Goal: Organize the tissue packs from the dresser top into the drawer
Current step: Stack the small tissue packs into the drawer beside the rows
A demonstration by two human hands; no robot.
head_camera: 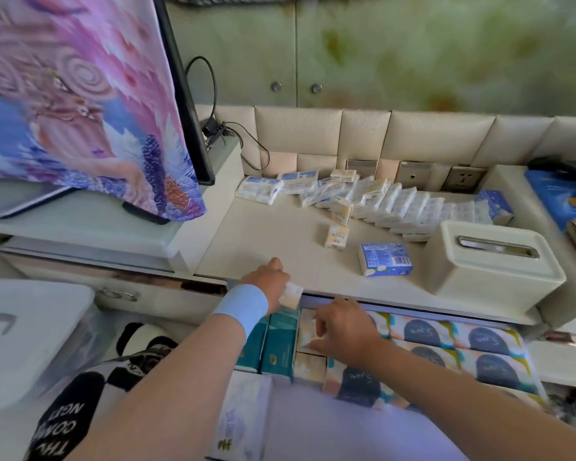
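Note:
My left hand point(267, 283), with a blue wristband, is shut on a small cream tissue pack point(291, 295) at the dresser top's front edge, above the open drawer point(413, 347). Inside the drawer my right hand point(343, 334) presses its fingers on a pale pack point(308, 331) beside teal packs point(280, 344) and colourful packs point(479, 341). On the dresser top point(273, 237) lie a blue pack point(384, 259), two small cream packs point(337, 237), and a long row of white and blue packs point(399, 207) along the back.
A cream tissue box point(492, 264) stands at the right of the dresser top. A screen draped in a pink patterned cloth point(80, 104) stands at the left on a raised shelf. Cables point(233, 134) and wall sockets point(459, 179) are at the back. A white lidded bin point(27, 334) sits lower left.

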